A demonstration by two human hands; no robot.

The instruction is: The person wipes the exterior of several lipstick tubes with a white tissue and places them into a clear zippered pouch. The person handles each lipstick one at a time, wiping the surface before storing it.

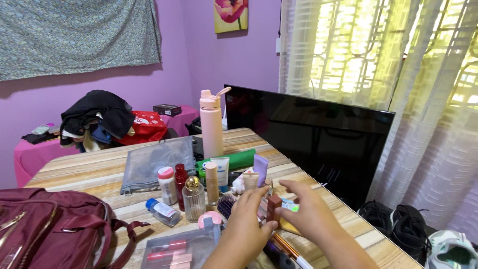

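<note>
Just right of the hairbrush (228, 205), we are pinching a small maroon lipstick case (274, 206) between left hand (248, 226) and right hand (309, 215), fingers closing on its sides; it is looking light, rigid, slick

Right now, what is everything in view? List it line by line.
Water bottle: 1, pale pink, upright mid-table.
Mesh pouch: 1, grey, flat left of bottle.
Backpack: 1, maroon, table's near-left corner.
Small bottles and tubes: about ten, mixed colours, clustered mid-table.
Clear pouch: 1, holding pink tubes, near edge.
Screen: 1, black, leaning at table's right edge.
Clothes pile: 1, dark and red, behind table.
Shoes: dark pair, floor right.
Small block: 1, brownish-red, between both hands.
Left hand: 1, touching block.
Right hand: 1, gripping block.
</note>
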